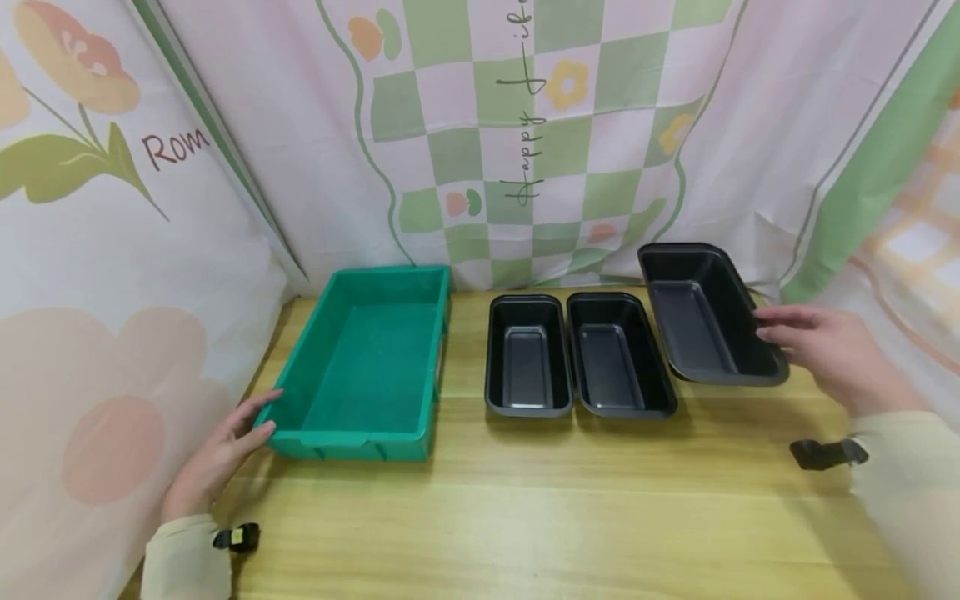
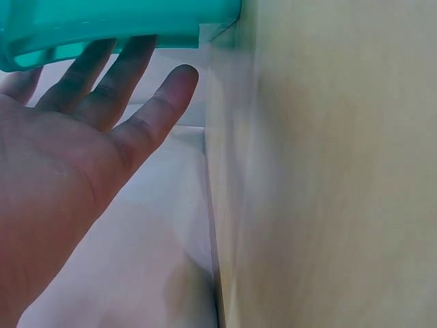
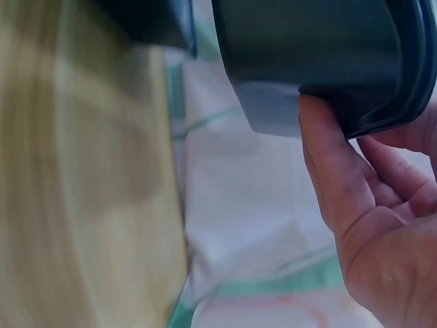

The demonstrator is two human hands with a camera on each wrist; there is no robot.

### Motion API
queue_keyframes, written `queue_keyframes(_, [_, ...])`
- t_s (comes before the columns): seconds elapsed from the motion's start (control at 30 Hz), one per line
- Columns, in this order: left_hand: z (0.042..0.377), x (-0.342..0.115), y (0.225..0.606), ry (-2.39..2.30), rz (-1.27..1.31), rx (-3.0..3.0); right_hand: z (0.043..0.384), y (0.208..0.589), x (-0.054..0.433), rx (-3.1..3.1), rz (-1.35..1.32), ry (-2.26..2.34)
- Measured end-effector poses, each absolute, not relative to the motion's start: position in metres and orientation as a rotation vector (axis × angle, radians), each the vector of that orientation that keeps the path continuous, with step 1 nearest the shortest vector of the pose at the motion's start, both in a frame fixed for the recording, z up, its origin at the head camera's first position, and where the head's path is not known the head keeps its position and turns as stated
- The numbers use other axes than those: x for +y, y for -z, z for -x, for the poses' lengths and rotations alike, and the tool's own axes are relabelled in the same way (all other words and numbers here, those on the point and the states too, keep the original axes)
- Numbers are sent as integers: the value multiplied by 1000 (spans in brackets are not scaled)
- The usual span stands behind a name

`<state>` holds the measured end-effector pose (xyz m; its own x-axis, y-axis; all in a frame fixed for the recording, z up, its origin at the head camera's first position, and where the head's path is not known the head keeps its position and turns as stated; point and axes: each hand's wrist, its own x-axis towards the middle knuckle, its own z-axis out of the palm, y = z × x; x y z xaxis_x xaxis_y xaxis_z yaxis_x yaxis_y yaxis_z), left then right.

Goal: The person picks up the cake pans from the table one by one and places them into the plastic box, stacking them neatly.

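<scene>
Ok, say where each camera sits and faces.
Head: on the head, facing forward and down at the wood-grain tabletop; left hand and right hand show.
Left wrist: worn there, facing the green tray; left hand shows.
Right wrist: worn there, facing the held black loaf pan; right hand shows.
Head and right wrist share this pan.

Black pan [image 3: 307, 48]: we see it upper right, in front of the cloth [image 3: 239, 178].
Right hand [image 3: 375, 219]: we see it grip the rim, one finger against the outer wall.
Dark object [image 3: 160, 24]: we get only a blurred part, top left, apart from the pan.
Wooden surface [image 3: 102, 184]: we see it fill the left.
Cloth pattern: we make out green bands on white.
</scene>
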<state>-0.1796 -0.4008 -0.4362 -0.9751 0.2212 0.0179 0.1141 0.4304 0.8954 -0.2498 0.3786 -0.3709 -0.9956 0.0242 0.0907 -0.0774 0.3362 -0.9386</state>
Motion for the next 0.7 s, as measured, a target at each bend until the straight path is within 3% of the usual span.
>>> queue_keyframes(0.7, [180,-402,440,-1630,-300,2578,270,354,245,-2375,-97,-1957])
